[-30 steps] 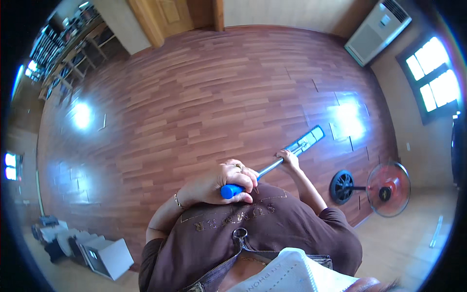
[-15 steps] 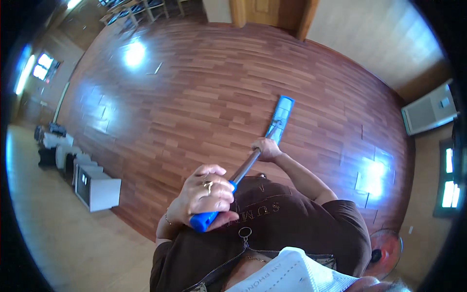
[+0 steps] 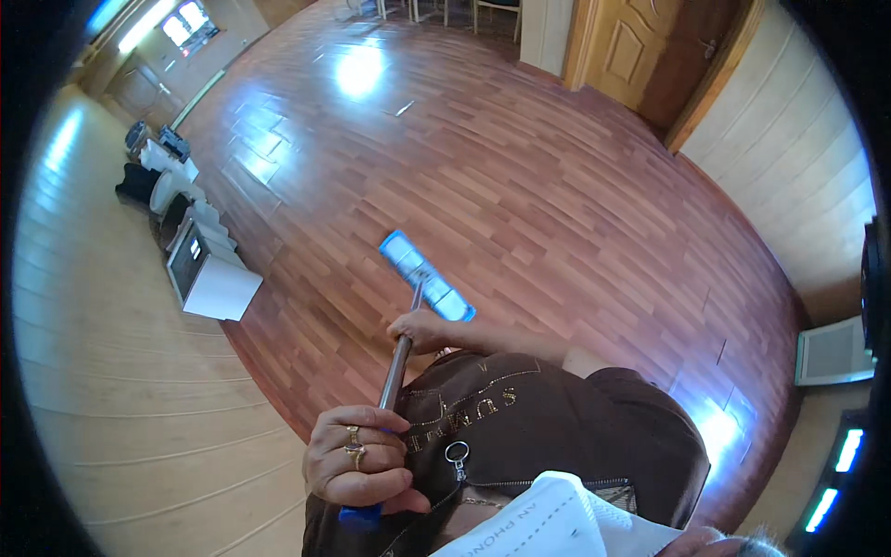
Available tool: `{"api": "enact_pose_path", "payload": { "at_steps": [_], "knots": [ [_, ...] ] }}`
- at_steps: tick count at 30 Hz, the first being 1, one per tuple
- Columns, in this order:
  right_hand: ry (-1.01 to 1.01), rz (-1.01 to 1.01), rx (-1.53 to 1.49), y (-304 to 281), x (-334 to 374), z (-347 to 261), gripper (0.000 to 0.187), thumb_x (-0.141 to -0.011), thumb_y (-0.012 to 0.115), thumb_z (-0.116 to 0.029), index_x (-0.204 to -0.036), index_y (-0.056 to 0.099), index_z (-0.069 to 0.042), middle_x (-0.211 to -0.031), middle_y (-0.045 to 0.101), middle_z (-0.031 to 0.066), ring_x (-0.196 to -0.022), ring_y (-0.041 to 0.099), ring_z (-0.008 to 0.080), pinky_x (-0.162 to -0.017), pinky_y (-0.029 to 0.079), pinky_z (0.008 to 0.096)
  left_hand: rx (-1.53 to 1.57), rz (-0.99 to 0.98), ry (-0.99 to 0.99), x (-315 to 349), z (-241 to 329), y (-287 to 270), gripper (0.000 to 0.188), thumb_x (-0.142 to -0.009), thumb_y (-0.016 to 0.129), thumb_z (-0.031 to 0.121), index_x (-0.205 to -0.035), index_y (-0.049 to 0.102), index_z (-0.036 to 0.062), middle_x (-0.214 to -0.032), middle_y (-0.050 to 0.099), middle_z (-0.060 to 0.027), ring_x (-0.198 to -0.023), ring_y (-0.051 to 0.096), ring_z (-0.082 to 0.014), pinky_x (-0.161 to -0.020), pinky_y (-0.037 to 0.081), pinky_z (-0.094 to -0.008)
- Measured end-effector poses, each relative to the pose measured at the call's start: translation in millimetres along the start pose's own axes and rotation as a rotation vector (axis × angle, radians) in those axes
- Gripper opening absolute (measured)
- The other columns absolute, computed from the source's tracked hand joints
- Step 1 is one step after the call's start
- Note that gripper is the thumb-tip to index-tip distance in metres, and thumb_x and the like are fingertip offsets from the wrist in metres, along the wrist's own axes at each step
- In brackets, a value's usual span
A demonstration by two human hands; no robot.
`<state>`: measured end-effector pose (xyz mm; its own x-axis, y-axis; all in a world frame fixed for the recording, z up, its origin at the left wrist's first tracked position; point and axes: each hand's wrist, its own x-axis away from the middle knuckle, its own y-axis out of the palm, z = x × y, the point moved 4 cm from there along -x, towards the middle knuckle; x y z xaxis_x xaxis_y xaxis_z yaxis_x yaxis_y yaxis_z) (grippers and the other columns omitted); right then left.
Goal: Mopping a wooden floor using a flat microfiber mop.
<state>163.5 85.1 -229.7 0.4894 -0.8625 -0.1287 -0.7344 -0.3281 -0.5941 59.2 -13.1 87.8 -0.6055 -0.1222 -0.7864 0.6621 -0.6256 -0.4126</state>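
Observation:
A flat mop with a blue rectangular head [image 3: 427, 277] lies on the wood-plank floor [image 3: 520, 223] in front of me. Its metal pole [image 3: 394, 376] slants back toward my chest. My left hand [image 3: 360, 459], with rings on its fingers, is wrapped round the blue grip [image 3: 360, 513] at the pole's top end. Lower down, my right hand [image 3: 419, 331] closes round the pole a short way behind the mop head, the arm reaching across my body.
Along the left wall stand a white box-shaped appliance [image 3: 221, 290] and several other items. A wooden door [image 3: 640, 56] is at the far right, with chairs [image 3: 497, 14] beyond. A white-grey unit [image 3: 831, 353] stands by the right wall. A thin light piece [image 3: 405, 109] lies on the floor.
The mop head has swung left and turned, now slanting the other way. Both hands have moved left with the pole, the left one also lower. The view has turned too.

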Motion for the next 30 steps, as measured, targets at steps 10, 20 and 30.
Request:
{"api": "enact_pose_path", "payload": {
  "at_steps": [10, 20, 30],
  "knots": [
    [0.043, 0.063, 0.144, 7, 2, 23, 0.016, -0.070, 0.067, -0.026, -0.069, 0.058, -0.012, -0.072, 0.060, 0.0108, -0.075, 0.062, 0.0341, -0.061, 0.046, 0.0463, -0.003, -0.073, -0.083, 8, -11, -1, 0.040, -0.066, 0.082, 0.035, -0.072, 0.053, 0.0094, -0.057, 0.057, -0.0012, -0.056, 0.064, -0.0158, -0.067, 0.055, -0.0331],
    [0.514, 0.366, 0.260, -87, 92, 90, 0.017, -0.073, 0.062, -0.029, -0.079, 0.062, -0.014, -0.086, 0.064, 0.0109, -0.082, 0.064, 0.0323, -0.067, 0.050, 0.0460, 0.369, -0.134, 0.031, -6, -101, 39, 0.028, -0.069, 0.081, 0.022, -0.073, 0.059, 0.0053, -0.064, 0.061, -0.0067, -0.059, 0.063, -0.0211, -0.067, 0.053, -0.0381],
    [0.930, 0.711, 0.303, -122, 281, 143, 0.015, -0.072, 0.061, -0.025, -0.076, 0.059, -0.010, -0.081, 0.064, 0.0093, -0.085, 0.062, 0.0319, -0.072, 0.049, 0.0450, 0.534, -0.463, 0.018, -44, -154, 149, 0.021, -0.073, 0.076, 0.017, -0.074, 0.056, 0.0108, -0.069, 0.061, -0.0009, -0.072, 0.066, -0.0203, -0.079, 0.050, -0.0404]
  ]
}}
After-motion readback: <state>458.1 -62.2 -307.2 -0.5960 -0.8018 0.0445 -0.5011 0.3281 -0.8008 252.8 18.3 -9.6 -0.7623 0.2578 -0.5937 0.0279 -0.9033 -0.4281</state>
